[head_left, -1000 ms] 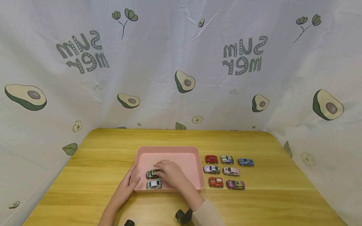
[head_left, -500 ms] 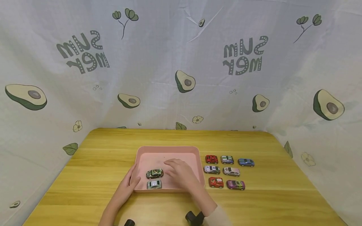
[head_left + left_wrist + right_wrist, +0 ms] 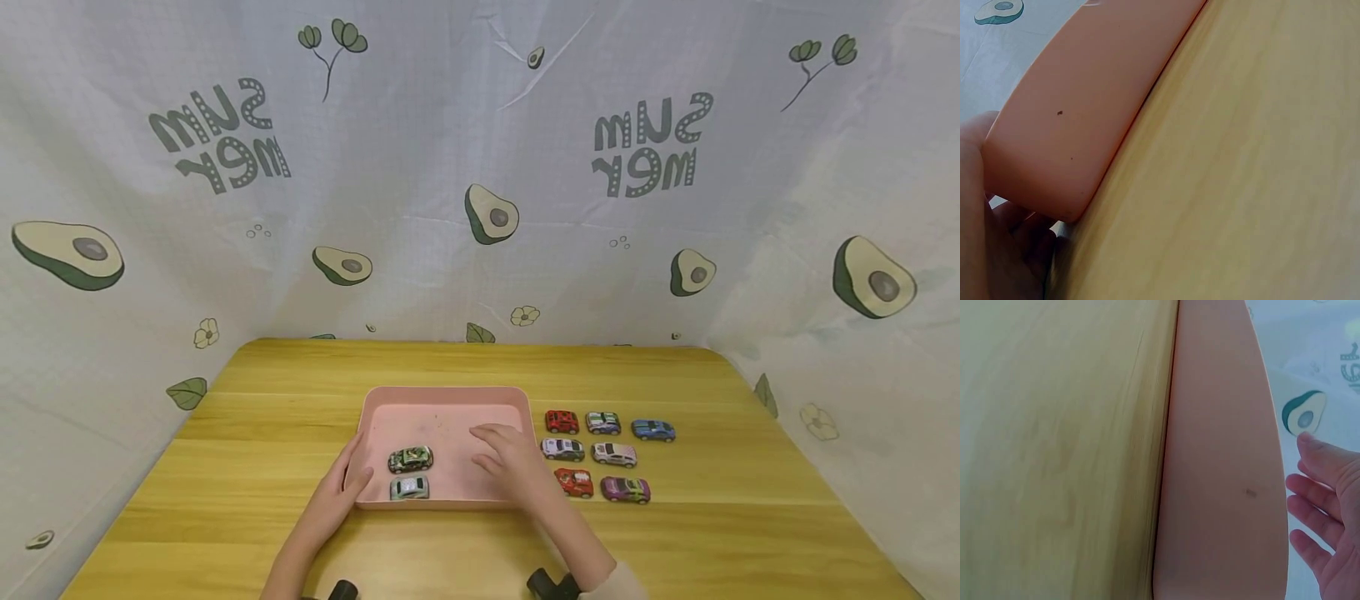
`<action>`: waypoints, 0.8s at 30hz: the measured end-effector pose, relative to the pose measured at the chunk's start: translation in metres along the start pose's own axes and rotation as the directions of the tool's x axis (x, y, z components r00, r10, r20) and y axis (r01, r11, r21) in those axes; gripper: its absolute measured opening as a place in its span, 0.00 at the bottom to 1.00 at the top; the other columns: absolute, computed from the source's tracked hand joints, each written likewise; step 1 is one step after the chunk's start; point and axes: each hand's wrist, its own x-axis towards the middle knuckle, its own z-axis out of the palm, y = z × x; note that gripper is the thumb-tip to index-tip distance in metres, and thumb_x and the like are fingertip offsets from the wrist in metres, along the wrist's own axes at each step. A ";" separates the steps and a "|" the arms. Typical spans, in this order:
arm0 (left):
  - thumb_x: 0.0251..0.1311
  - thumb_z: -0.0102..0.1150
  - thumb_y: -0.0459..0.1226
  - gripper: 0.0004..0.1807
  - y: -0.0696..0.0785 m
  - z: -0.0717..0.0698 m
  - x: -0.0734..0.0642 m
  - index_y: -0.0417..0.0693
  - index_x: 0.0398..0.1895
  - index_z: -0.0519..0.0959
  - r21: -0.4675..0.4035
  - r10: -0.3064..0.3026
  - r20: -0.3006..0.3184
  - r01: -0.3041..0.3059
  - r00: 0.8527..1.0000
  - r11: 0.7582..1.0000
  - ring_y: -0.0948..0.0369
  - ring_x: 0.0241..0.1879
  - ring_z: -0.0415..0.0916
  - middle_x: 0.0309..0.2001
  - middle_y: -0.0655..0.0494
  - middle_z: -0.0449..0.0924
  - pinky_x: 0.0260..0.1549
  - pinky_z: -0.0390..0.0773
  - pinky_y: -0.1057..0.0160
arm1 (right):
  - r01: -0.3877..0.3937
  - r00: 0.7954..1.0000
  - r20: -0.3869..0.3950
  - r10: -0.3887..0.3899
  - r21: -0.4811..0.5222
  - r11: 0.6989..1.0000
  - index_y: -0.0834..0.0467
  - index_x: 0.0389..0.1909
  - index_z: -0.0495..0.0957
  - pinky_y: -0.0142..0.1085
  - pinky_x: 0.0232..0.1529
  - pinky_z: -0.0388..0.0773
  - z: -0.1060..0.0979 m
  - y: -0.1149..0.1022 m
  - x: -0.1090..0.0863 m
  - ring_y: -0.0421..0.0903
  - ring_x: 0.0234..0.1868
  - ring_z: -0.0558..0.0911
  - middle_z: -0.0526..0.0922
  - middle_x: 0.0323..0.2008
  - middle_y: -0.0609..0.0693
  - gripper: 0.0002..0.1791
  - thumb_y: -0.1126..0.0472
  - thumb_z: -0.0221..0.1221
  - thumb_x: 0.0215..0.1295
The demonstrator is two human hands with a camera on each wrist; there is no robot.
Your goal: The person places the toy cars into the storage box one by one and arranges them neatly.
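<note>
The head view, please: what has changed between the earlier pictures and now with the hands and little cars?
The right hand has left the camouflage-patterned car and moved rightward over the pink tray, holding nothing. The left hand still grips the tray's left side; that car, the pale car near it and the seven cars on the table stayed put.

A second ago the right hand (image 3: 513, 462) had its fingers at the camouflage car (image 3: 410, 459), hiding the car's right end; now it is well apart from the car, having moved rightward over the right part of the pink tray (image 3: 442, 417), and the whole car shows. The forearm (image 3: 572, 533) has swung right too, carrying the black wrist device (image 3: 551, 586) and the pale sleeve (image 3: 618, 586) along, with less of the sleeve in view.
</note>
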 end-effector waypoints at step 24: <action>0.64 0.48 0.48 0.35 0.002 -0.001 0.000 0.54 0.71 0.48 -0.016 0.013 0.002 -0.013 1.000 1.000 0.43 0.70 0.40 0.72 0.44 0.44 0.67 0.45 0.41 | -0.240 0.971 -0.007 0.240 -0.018 0.971 0.56 0.53 0.75 0.49 0.52 0.75 -0.036 0.056 -0.034 0.54 0.53 0.76 0.78 0.51 0.55 0.22 0.58 0.61 0.56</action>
